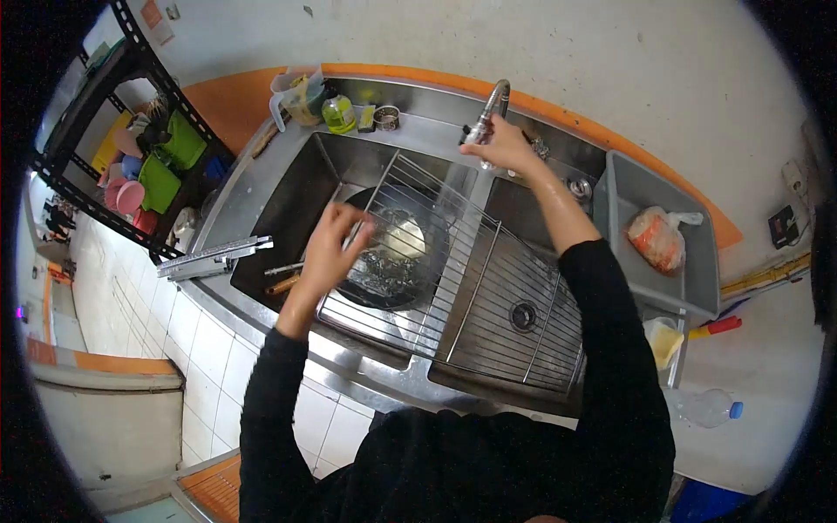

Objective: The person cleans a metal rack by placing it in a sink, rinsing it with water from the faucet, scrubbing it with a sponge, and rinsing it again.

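Note:
My right hand is closed round the faucet at the back of the double steel sink. A wire rack lies slanted across both basins. My left hand is at the rack's left edge, fingers curled, seemingly gripping its wire. Below the rack, in the left basin, sits a dark round pan with water and a pale item in it. A wooden handle shows beside the pan. The right basin has a round drain.
A grey tub with a bagged orange item stands at the right. Behind the left basin are a green soap bottle and a plastic jug. A metal piece rests on the left rim. A black shelf stands left.

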### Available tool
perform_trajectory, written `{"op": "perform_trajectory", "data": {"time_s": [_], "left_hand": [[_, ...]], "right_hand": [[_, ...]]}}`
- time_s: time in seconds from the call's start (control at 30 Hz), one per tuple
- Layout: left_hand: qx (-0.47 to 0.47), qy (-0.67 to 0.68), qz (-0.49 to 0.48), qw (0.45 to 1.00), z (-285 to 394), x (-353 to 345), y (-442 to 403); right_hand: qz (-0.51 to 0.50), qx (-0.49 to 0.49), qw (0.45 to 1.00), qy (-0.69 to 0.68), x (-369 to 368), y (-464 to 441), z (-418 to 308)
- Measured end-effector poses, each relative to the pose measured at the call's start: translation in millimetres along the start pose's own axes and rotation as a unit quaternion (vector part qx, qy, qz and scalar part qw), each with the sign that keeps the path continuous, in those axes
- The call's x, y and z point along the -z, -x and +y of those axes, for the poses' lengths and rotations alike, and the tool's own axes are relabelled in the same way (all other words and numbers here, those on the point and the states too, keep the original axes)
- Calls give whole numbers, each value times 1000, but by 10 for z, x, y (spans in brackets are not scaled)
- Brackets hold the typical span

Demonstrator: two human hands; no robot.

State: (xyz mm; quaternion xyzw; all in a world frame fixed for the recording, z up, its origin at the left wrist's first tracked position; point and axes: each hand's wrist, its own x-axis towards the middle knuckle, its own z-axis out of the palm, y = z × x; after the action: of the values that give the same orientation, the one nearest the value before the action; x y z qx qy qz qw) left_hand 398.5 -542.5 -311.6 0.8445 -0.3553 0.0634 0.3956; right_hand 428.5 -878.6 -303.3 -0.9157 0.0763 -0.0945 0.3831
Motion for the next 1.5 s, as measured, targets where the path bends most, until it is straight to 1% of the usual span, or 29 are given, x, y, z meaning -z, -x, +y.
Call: {"op": "perform_trajectory", "data": {"time_s": [0.03,0.1,0.13,0.2,0.23,0.27,0.3,0.4,0.47,0.5,0.53,0.57,0.6,0.63,0.67,0.73,0.77,0.8,0.87,1.0,1.07,1.13,1.2,1.27,1.3,1.33,1.4,1.47,1.5], "left_hand": [[11,6,0,1000,-88,-33,-213],[33,19,-2,999,-349,-231,-626],[45,27,-6,999,-509,-402,-818],[54,13,-26,998,-866,-757,-1159],[51,9,-28,998,-860,-817,-1284],[175,136,-61,973,-842,-885,-1399],[295,259,-92,915,-844,-930,-1485],[300,298,-92,902,-913,-1008,-1595],[277,334,-59,899,-933,-1045,-1562],[302,334,-52,891,-920,-1050,-1564],[306,333,-61,890,-908,-1037,-1571],[246,139,-55,958,-884,-1031,-1578],[171,-58,-44,983,-853,-1035,-1588],[113,-147,-59,981,-820,-1044,-1588],[114,-145,-63,981,-786,-1075,-1585],[78,-331,-60,939,-709,-1153,-1581],[76,-370,-86,922,-581,-1125,-1566],[77,-366,-97,922,-560,-1112,-1559],[50,-420,-105,900,-582,-1088,-1507],[64,-441,-155,882,-506,-1057,-1452],[-50,-452,-56,889,-562,-1070,-1354],[-92,-433,-31,896,-450,-1027,-1256],[-103,-421,-23,901,-285,-1011,-1197],[-115,-345,-37,931,-124,-1032,-1144],[-165,-315,-5,934,-51,-1070,-1126],[-168,-313,-5,935,31,-1121,-1109],[-120,-199,-80,969,293,-1228,-1047],[-137,-62,-56,987,457,-1440,-978],[-89,-5,-106,990,483,-1577,-990]], "right_hand": [[4,4,1000,-3,-109,-71,-36],[105,-19,994,-8,-337,-242,-88],[109,-18,994,-11,-425,-303,-150],[190,-60,980,-31,-563,-407,-272],[192,-74,977,-61,-556,-389,-349],[196,-74,976,-64,-548,-379,-326],[165,-63,980,-91,-531,-362,-288],[118,-47,987,-96,-431,-307,-208],[129,-29,991,-37,-405,-236,-190],[171,-6,983,-62,-467,-226,-196],[172,-15,983,-64,-510,-240,-222],[177,-24,981,-72,-533,-258,-235],[182,-30,980,-78,-543,-262,-242],[201,-18,977,-75,-552,-242,-244],[199,-22,977,-73,-551,-225,-229],[183,-1,980,-85,-531,-202,-199],[169,5,984,-47,-490,-181,-174],[165,-6,985,-45,-432,-176,-136],[93,20,995,4,-324,-121,-35],[18,36,992,116,200,127,194],[-77,81,987,118,481,216,375],[-99,41,984,140,744,328,441],[-94,48,982,157,911,362,497],[-116,44,977,174,993,340,515],[-99,73,976,179,959,346,525],[-98,70,976,180,891,359,539],[-79,59,987,123,785,402,514],[-60,56,992,99,791,481,495],[-56,62,992,95,804,491,504]]}}
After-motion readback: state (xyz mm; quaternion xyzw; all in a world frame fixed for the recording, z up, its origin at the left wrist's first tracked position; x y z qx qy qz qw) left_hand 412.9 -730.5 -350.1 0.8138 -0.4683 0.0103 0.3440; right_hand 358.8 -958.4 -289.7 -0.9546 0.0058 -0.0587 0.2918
